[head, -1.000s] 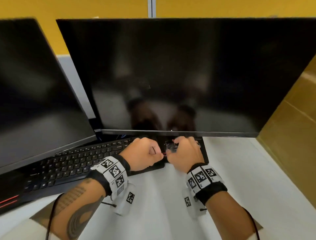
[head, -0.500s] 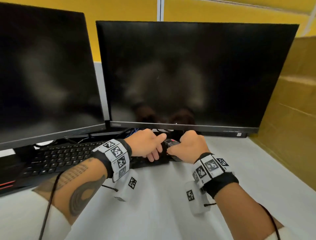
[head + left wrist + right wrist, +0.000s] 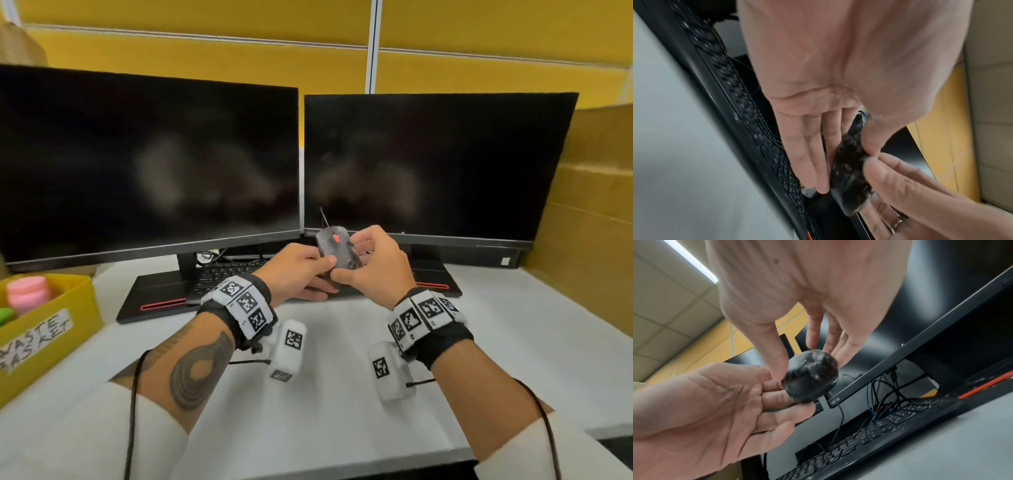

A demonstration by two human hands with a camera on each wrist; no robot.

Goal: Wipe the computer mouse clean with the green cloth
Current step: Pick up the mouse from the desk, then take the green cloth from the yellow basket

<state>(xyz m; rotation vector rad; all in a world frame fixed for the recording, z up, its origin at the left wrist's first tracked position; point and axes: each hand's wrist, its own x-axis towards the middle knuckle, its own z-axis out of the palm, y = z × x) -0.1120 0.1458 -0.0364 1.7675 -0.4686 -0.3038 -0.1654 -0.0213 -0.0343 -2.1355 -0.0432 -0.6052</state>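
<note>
A black computer mouse (image 3: 337,250) with a red scroll wheel and grey smears is held in the air before the right monitor. My left hand (image 3: 323,277) pinches its near end, thumb on top and straight fingers (image 3: 813,162) underneath. My right hand (image 3: 363,260) grips it from the right, thumb at the near end and fingers on the far side. The wrist views show the smeared mouse (image 3: 849,170) (image 3: 810,376) between both hands. Its cable (image 3: 323,217) runs up from the front. A bright green item (image 3: 5,315) shows at the far left edge; I cannot tell whether it is the cloth.
Two dark monitors (image 3: 147,164) (image 3: 438,164) stand at the back, with a black keyboard (image 3: 226,274) under them. A yellow box labelled waste basket (image 3: 51,325) holds a pink item (image 3: 25,291) at the left. A cardboard box (image 3: 599,205) stands on the right. The white desk (image 3: 325,394) stretches below my wrists.
Both hands have lifted the mouse off the desk beside the keyboard and turned its top toward me. The head view has pulled back and up.
</note>
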